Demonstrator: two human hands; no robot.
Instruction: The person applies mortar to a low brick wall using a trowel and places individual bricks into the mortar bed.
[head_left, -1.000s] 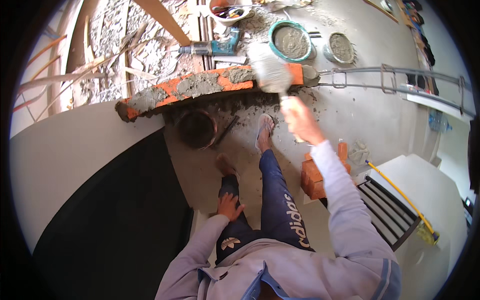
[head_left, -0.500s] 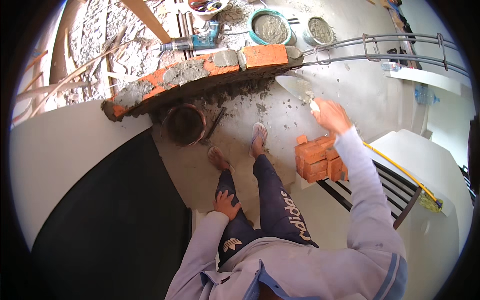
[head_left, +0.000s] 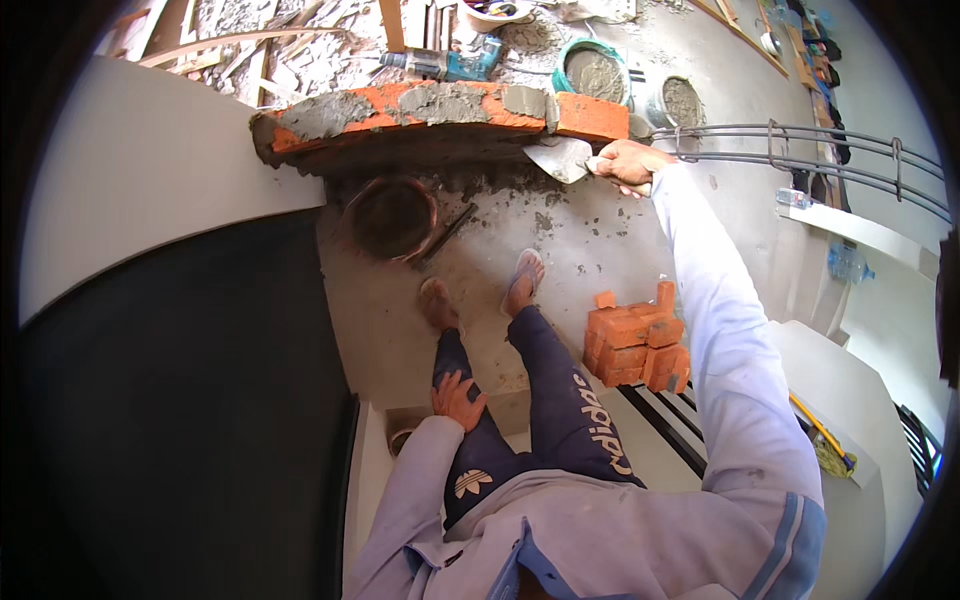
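My right hand is closed round the handle of a trowel. The trowel's pale blade points left and lies against or very close to the near face of a low brick wall, below its last brick on the right. Patches of grey mortar cover much of the wall's top. My left hand rests on my left thigh with the fingers spread, holding nothing.
Behind the wall stand a green-rimmed bucket of mortar, a second bucket and a drill. Long steel bars jut out rightward. A dark round tub sits left of my feet, stacked bricks to the right.
My right hand has brought the trowel left, in to the wall's near face under the end brick. The view has shifted, and my left hand still rests on the thigh.
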